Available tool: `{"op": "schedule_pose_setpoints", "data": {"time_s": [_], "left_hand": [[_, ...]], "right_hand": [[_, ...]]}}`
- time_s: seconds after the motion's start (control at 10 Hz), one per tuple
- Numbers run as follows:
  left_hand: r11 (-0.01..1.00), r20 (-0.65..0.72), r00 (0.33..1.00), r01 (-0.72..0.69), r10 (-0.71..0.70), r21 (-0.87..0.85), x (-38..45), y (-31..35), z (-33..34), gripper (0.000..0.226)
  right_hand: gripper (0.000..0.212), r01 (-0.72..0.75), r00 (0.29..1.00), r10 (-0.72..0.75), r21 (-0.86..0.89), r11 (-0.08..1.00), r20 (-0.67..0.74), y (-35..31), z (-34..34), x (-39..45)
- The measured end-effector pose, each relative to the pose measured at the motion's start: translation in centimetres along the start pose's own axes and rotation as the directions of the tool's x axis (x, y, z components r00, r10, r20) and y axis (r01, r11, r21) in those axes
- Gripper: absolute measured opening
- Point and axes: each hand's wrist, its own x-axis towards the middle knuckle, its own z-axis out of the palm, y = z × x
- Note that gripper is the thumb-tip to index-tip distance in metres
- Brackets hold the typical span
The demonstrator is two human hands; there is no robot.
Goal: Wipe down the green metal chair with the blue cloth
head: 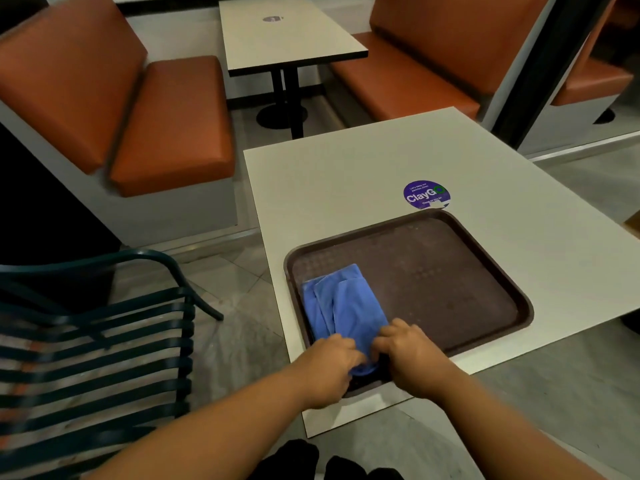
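Note:
A folded blue cloth (341,304) lies in the near left corner of a brown tray (450,271) on a white table. My left hand (329,368) and my right hand (410,355) both grip the cloth's near end, fingers curled into the fabric. The green metal chair (104,341), with slatted seat and curved armrest, stands at the lower left beside the table, apart from both hands.
The white table (346,188) carries a round purple sticker (426,195). Orange booth seats (166,123) and a second table (287,32) stand behind. Grey tiled floor (235,299) lies between chair and table.

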Motion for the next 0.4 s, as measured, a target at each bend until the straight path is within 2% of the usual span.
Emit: {"op": "schedule_pose_setpoints", "data": {"time_s": [0.1,0.2,0.3,0.4], "left_hand": [[0.993,0.012,0.999,0.033,-0.032,-0.116,0.6,-0.1,-1.7,0.028],[0.986,-0.111,0.983,0.137,-0.147,-0.092,1.8,-1.2,-3.4,0.023],[0.962,-0.168,0.949,0.272,-0.268,0.001,2.1,-2.2,-4.9,0.033],[0.929,-0.079,0.927,0.37,-0.367,0.02,2.3,-3.1,-5.7,0.052]], "right_hand": [[0.018,-0.049,0.997,0.048,0.011,0.999,0.063,-0.8,-1.6,0.6],[0.02,-0.092,0.996,0.092,0.005,0.996,0.01,-1.6,-3.2,2.9],[0.036,-0.156,0.988,0.156,-0.017,0.988,0.016,-2.2,-3.8,4.9],[0.054,-0.184,0.972,0.181,0.007,0.983,0.146,-3.2,-4.4,6.7]]}}
